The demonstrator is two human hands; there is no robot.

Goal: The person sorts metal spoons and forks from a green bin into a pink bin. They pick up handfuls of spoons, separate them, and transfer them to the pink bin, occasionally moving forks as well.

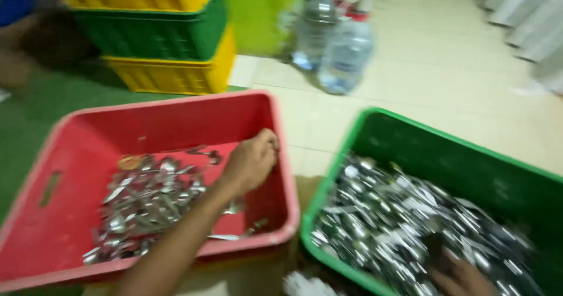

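Our left hand [253, 160], fingers curled together, hovers centre-frame over the red crate [76, 137] of sorted spoons [149, 199]; our right hand [463, 278] digs, grip unclear, into the green crate's [410, 137] cutlery heap [399, 220], lower right.

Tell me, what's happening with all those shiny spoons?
A person is bent over two crates of metal cutlery. Their left hand hangs over the red crate, which has a smaller pile of spoons. Their right hand digs into the green crate, heaped much fuller with cutlery. The blur hides what either hand holds. Behind them are stacked yellow and green crates and two water bottles.
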